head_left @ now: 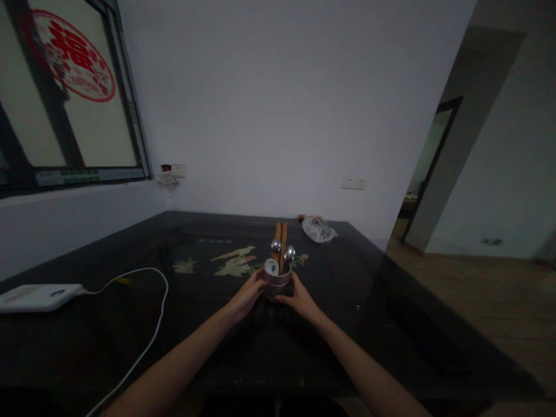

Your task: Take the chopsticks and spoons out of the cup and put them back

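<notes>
A small round utensil holder (278,280) is upright at the middle of the dark table, between my two hands. Wooden chopsticks (284,234) and two shiny metal spoons (289,253) stick up out of it. A white spoon with a blue mark (271,267) leans at its left rim. My left hand (251,292) is wrapped round the holder's left side. On the right side, my right hand (299,296) grips it, with the thumb across the front. The holder's base is dim, so I cannot tell whether it touches the table.
The dark glossy table (347,347) has a painted bird and flower pattern. A white power bank (39,297) with a white cable (164,295) lies at the left. A crumpled clear plastic bag (318,230) sits at the back. A long dark object (425,333) lies at the right.
</notes>
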Demonstrator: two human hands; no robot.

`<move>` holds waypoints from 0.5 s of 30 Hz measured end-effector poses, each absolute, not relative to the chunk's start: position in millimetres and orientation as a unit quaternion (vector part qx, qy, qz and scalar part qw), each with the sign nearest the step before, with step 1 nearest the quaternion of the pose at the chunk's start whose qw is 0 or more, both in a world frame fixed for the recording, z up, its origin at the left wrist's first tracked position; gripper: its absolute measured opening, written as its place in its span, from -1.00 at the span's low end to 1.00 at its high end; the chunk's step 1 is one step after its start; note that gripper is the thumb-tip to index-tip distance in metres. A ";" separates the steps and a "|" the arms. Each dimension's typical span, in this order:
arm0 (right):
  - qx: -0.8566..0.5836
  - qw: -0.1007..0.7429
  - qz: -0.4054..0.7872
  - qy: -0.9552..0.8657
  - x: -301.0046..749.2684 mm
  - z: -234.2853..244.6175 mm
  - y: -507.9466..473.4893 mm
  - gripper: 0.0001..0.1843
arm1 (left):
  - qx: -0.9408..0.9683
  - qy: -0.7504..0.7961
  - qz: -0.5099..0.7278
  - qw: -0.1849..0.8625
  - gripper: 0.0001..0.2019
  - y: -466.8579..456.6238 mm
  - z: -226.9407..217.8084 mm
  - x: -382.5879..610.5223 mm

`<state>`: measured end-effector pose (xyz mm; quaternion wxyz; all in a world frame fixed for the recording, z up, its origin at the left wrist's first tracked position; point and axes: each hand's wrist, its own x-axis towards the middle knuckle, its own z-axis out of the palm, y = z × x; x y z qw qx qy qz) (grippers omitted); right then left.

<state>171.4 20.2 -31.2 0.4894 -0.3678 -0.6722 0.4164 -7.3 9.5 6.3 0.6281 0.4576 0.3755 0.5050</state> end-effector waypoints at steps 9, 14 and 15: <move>-0.405 0.484 0.381 -0.676 167.0 -34.8 19.3 -0.19 | 0.507 0.323 0.500 0.624 -0.52 9.3 -4.4 -2.9; -0.401 0.476 0.374 -0.688 167.7 -28.6 18.6 -0.25 | 0.548 0.332 0.488 0.592 -0.40 13.4 -11.3 -3.9; -0.401 0.476 0.371 -0.690 168.6 -27.5 18.4 -0.25 | 0.554 0.332 0.484 0.590 -0.37 14.0 -12.3 -3.7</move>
